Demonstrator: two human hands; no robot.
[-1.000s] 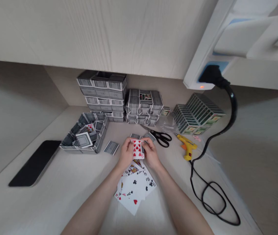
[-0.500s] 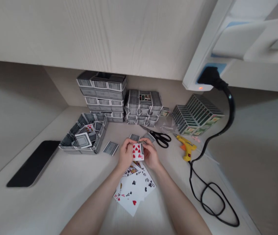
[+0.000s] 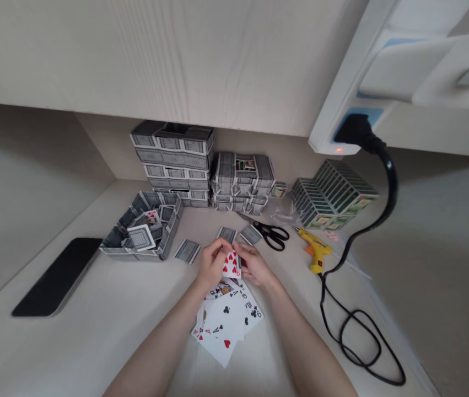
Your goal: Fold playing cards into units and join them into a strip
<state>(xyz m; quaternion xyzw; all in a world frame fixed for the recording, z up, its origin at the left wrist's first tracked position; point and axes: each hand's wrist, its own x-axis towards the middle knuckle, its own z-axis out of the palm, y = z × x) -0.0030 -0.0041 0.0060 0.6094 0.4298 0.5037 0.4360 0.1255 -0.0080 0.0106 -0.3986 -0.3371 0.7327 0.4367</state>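
Between my two hands is a playing card point(image 3: 231, 266) with red hearts and a 9 or 6 at its corner. My left hand point(image 3: 213, 266) pinches it from the left, thumb at the top edge. My right hand point(image 3: 254, 264) grips its right side, where a strip of grey patterned card back shows. Loose playing cards point(image 3: 224, 320) lie face up in an overlapping pile under and nearer than my hands. Just beyond my fingers rest small grey-backed cards point(image 3: 227, 235), with another grey-backed card point(image 3: 187, 251) to the left.
An open box made of cards point(image 3: 135, 255) holds several folded cards. Stacked card boxes point(image 3: 172, 160) stand behind, next to a second stack point(image 3: 242, 182). Black scissors point(image 3: 273, 236), a yellow glue gun point(image 3: 317, 251) with a black cord point(image 3: 356, 361), and a phone point(image 3: 56, 278) lie around.
The hearts card has tilted and dropped slightly between my hands. My right fingers have shifted lower, uncovering more of the grey-backed card beyond them.
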